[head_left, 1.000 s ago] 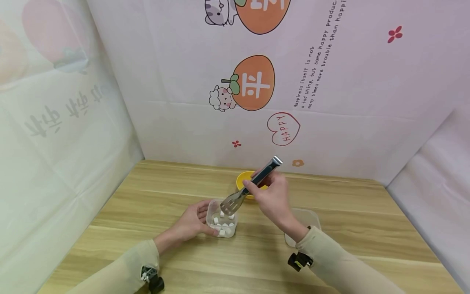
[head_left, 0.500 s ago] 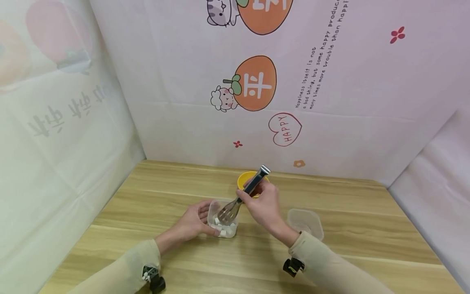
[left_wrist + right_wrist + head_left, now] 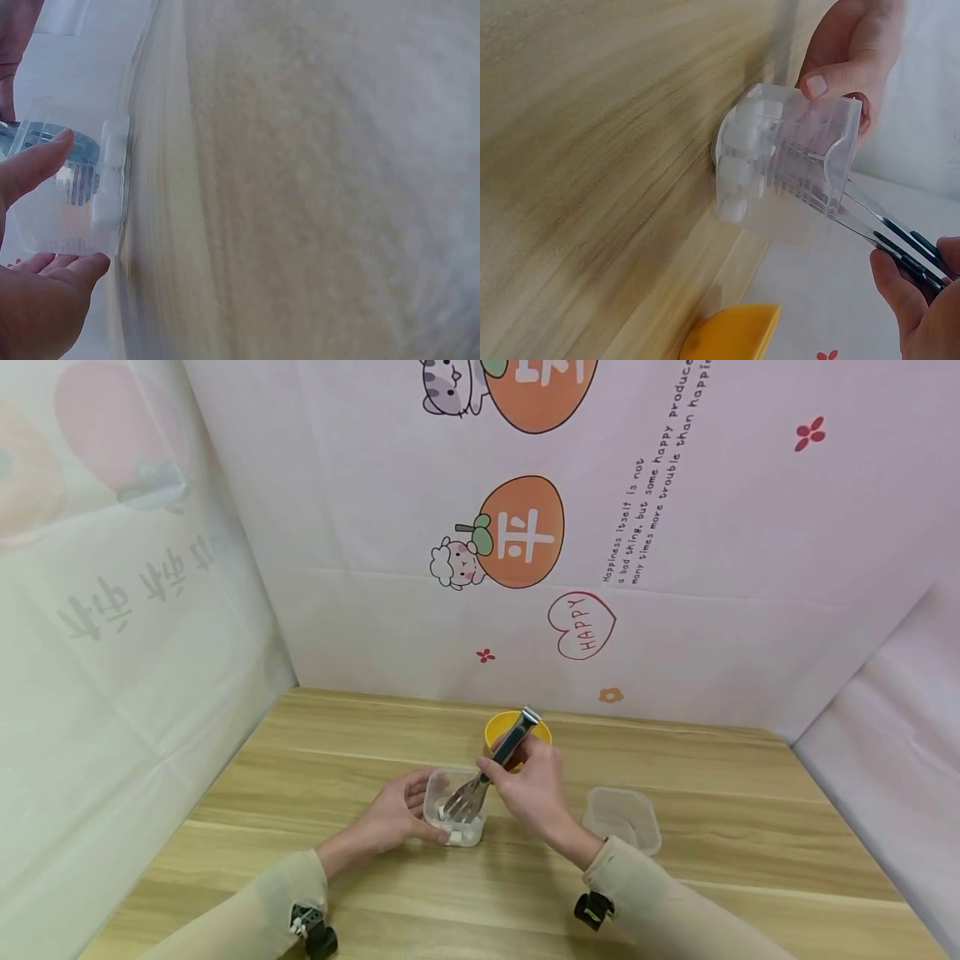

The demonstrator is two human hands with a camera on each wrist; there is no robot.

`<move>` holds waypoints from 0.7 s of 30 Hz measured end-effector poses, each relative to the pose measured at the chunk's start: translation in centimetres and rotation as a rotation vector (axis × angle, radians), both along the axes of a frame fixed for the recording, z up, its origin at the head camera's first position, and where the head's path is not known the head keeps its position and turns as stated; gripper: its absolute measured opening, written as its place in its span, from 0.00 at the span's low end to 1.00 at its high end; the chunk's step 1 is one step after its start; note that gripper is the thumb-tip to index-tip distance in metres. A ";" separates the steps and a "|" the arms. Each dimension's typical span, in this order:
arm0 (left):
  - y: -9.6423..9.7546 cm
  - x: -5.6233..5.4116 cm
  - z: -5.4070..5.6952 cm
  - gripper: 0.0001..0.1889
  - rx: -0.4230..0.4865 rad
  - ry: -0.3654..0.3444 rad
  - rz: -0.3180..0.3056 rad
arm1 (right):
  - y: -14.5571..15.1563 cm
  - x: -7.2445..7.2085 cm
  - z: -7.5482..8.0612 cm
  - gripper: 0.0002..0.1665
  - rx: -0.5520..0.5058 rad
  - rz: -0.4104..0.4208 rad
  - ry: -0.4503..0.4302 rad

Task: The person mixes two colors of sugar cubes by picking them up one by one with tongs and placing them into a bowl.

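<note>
My left hand [image 3: 390, 814] holds a small clear plastic container [image 3: 448, 774] upright on the table, thumb on the near side and fingers around the far side. Several small white pieces, marshmallow-like [image 3: 739, 139], lie in its bottom. My right hand [image 3: 534, 789] grips metal tongs [image 3: 504, 753] with dark handles and slotted heads. The tongs slant down into the container, their heads among or just above the white pieces. In the right wrist view their two arms stand slightly apart. Whether a piece is caught between the heads is hard to tell.
A yellow bowl [image 3: 498, 725] stands behind my right hand, partly hidden by it. Another clear plastic container or lid [image 3: 647, 817] lies to the right. The wooden table [image 3: 315, 760] ends against a printed white cloth backdrop [image 3: 360, 627].
My right hand has moved left and down, lowering the tongs deeper into the container. My left hand keeps its hold in the same place.
</note>
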State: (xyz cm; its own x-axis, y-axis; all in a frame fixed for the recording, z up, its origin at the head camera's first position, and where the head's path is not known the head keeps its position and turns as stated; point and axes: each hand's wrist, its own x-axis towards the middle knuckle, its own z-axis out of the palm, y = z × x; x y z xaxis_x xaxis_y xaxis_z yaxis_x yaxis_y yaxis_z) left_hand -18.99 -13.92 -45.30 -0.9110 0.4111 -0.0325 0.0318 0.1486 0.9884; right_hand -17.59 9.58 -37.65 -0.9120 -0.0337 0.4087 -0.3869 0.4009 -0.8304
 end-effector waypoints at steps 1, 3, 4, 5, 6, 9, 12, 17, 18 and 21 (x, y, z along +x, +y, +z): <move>0.0 0.0 0.0 0.53 0.003 0.000 -0.001 | 0.0 0.0 0.0 0.13 -0.002 0.002 0.000; 0.0 0.0 -0.1 0.53 0.005 0.002 -0.002 | 0.0 0.0 0.0 0.12 -0.002 0.002 0.000; 0.0 0.0 -0.1 0.53 0.004 0.005 -0.003 | 0.0 0.0 0.0 0.12 -0.002 0.003 -0.002; 0.1 0.0 -0.1 0.53 0.003 0.006 -0.001 | 0.0 0.0 0.0 0.12 -0.002 0.003 -0.003; 0.1 0.0 -0.1 0.53 0.003 0.005 0.000 | 0.0 0.0 0.0 0.12 -0.003 0.003 -0.003; 0.1 0.0 0.0 0.54 0.000 0.003 0.003 | -0.1 0.0 0.1 0.11 -0.010 0.000 0.000; 0.1 0.0 0.0 0.53 0.002 0.000 0.002 | -0.1 -0.2 0.1 0.12 -0.006 0.001 0.006; 0.1 0.0 0.0 0.52 0.004 0.009 -0.006 | -0.1 -0.2 0.1 0.13 0.007 0.021 -0.010; 0.1 0.0 0.0 0.52 0.002 0.010 -0.006 | -0.1 -0.3 0.1 0.12 0.005 0.025 -0.015; 0.0 0.0 0.0 0.52 0.005 0.013 -0.005 | -0.1 -0.4 0.0 0.12 -0.005 0.029 -0.026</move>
State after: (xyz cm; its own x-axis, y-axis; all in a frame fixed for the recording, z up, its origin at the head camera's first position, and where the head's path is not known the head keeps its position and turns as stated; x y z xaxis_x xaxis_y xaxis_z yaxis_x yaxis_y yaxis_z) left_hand -18.95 -13.88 -45.31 -0.9093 0.4158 -0.0190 0.0451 0.1440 0.9886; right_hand -17.96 9.46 -37.66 -0.9210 -0.0584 0.3852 -0.3767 0.3856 -0.8423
